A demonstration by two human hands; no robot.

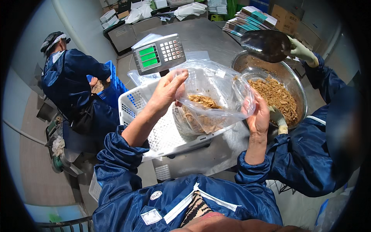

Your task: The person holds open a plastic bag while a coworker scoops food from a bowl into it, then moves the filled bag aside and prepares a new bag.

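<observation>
With my left hand point(169, 90) I grip one side of the mouth of a clear plastic bag point(200, 119). My right hand point(257, 111) grips the opposite side, so the mouth is spread wide. Brown shredded food point(203, 101) fills the bag's lower part. The bag rests inside a white perforated plastic basket point(162, 139), toward its right side. Behind the basket stands a weighing scale's display point(159, 53) with lit green panels and a keypad. Some of my right fingers are seen only through the film.
At right, a co-worker's gloved hand holds a dark scoop point(265, 45) above a steel bowl point(303, 95) of the same food; their other glove touches the food. Another person at left reaches into a blue crate point(111, 87). Stacked printed packaging point(249, 20) lies behind on the steel table point(203, 34).
</observation>
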